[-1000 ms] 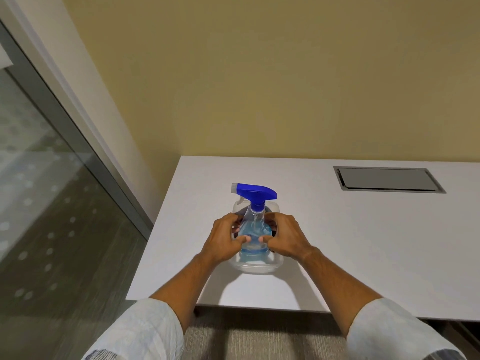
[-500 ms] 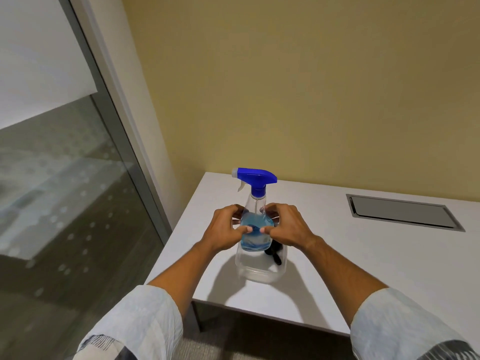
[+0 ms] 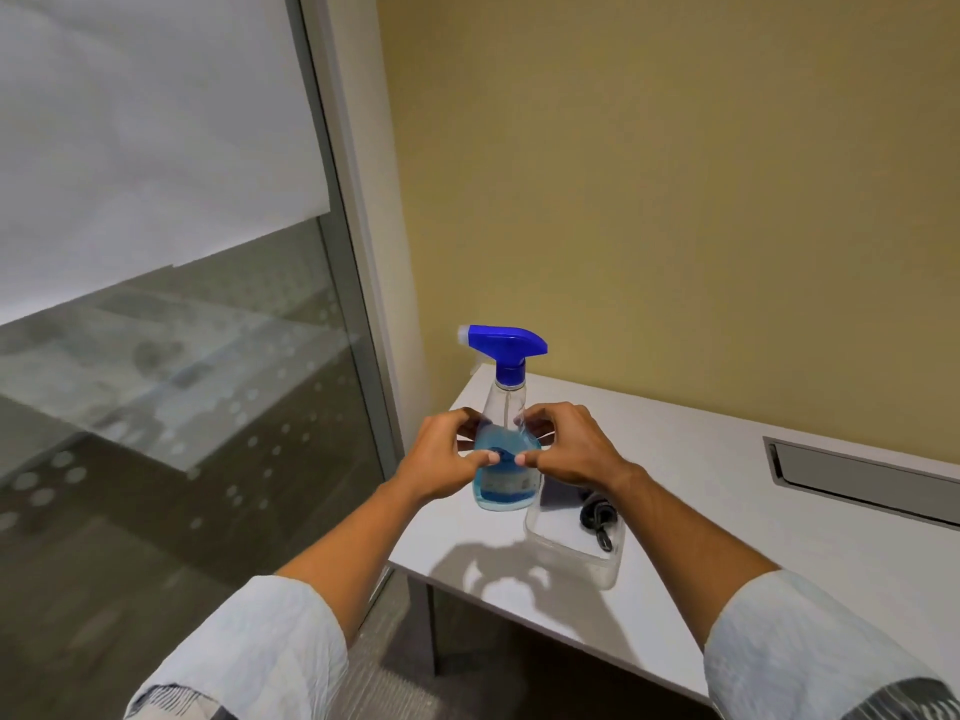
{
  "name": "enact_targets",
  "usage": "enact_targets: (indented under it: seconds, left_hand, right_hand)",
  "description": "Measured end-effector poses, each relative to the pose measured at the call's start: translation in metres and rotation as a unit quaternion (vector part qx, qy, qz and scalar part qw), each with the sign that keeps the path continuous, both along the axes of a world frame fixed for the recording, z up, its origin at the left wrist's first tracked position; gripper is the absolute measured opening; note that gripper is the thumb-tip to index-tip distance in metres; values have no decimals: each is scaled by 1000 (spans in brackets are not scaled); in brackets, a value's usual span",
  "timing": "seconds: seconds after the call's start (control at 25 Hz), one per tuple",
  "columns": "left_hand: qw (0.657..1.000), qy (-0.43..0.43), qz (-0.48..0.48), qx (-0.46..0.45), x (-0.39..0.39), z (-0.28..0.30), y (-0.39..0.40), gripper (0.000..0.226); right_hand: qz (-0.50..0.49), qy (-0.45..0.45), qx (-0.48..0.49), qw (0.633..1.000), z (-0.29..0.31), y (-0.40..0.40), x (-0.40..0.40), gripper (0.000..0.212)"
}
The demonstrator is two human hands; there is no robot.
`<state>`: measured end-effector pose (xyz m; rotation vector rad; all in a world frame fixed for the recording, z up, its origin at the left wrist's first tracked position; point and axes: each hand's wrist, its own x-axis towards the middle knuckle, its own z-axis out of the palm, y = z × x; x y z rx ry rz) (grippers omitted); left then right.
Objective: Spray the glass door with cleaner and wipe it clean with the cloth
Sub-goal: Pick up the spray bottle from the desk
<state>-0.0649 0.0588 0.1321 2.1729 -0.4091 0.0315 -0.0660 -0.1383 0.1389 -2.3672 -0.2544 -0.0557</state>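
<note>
Head view: left hand [image 3: 441, 457] and right hand [image 3: 569, 449] both clasp the spray bottle [image 3: 504, 433], upright above the counter [image 3: 727, 485] near its left front corner, beside a clear tray [image 3: 576, 558]. Fetch step; next, aim the nozzle at the glass door [image 3: 171, 407]. No cloth visible.

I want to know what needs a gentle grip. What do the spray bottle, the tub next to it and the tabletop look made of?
Spray bottle: clear, glossy plastic by the look, since blue liquid shows through; its blue trigger head is opaque plastic. Tub: clear, probably thin plastic, with the table visible through its walls. Tabletop: smooth matte white, likely laminate, though the core is hidden.
</note>
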Motion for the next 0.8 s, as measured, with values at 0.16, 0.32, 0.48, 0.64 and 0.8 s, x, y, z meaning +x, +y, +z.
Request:
enact_targets:
  seconds: [0.16,0.32,0.48,0.64,0.8]
  left_hand:
    - [999,-7,37,-14,-28,9,43,35]
    - [997,-14,65,-32,-66,16,96,37]
    - [995,-24,87,-38,-114,21,154,42]
    - [990,-35,131,-40,-169,28,209,44]
    - [981,-38,186,-36,-222,38,251,45]
  right_hand:
    - [43,-4,-2,999,10,41,-11,51]
    - [85,-1,13,996,18,95,-37,49]
    - [130,0,12,991,25,152,-71,44]
    - [187,-1,18,982,34,208,-109,44]
    - [245,4,32,969,43,252,-143,45]
